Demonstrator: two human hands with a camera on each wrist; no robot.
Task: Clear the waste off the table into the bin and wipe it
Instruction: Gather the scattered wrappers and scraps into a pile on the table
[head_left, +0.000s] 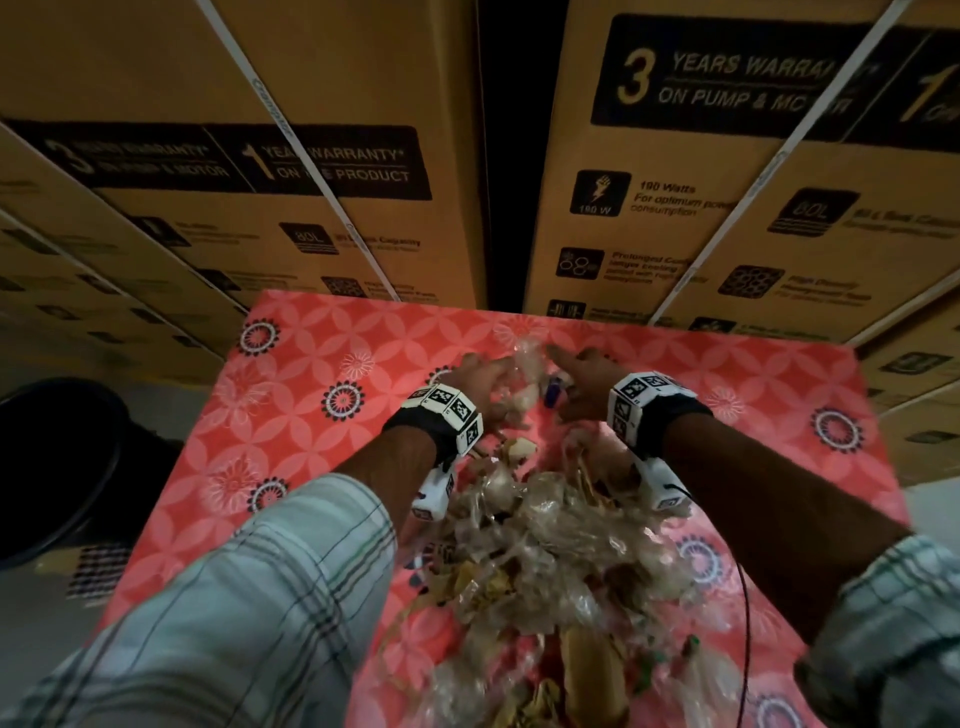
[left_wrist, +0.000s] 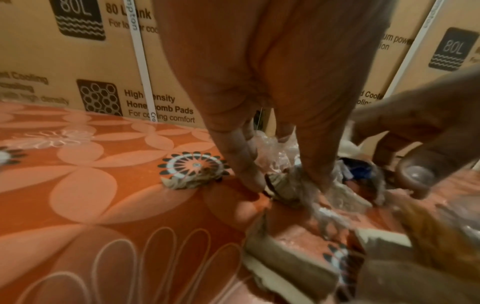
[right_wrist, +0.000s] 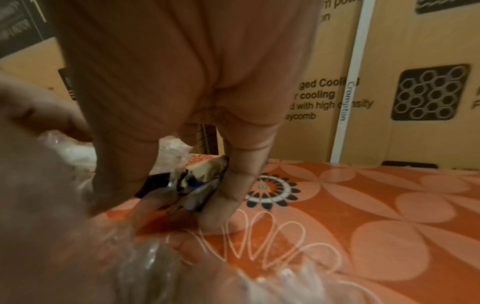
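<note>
Fingers (left_wrist: 244, 164) of the left hand (head_left: 480, 382) stretch nearly straight down to the table (head_left: 311, 364), their tips pressed among crumpled clear plastic and torn paper at the far end of the waste (head_left: 545, 530). Those of the right hand (head_left: 582, 387) are likewise extended rather than curled (the right wrist view shows them planted on either side of a small blue and silver wrapper (right_wrist: 192, 191), touching it but not closed round it). Both hands sit close together, palms facing each other, with scraps between them.

From there the waste runs back toward the person in a loose heap of clear film, brown paper and cardboard bits, lying along the middle of the table between the two forearms. A torn scrap (left_wrist: 189, 181) lies just left of the left fingertips. Under everything is a coral cloth printed with petals and dark ringed flowers.

A dark round bin (head_left: 62, 467) stands on the floor off the table's left side. Tall cardboard boxes (head_left: 727, 182) rise behind the far edge.
</note>
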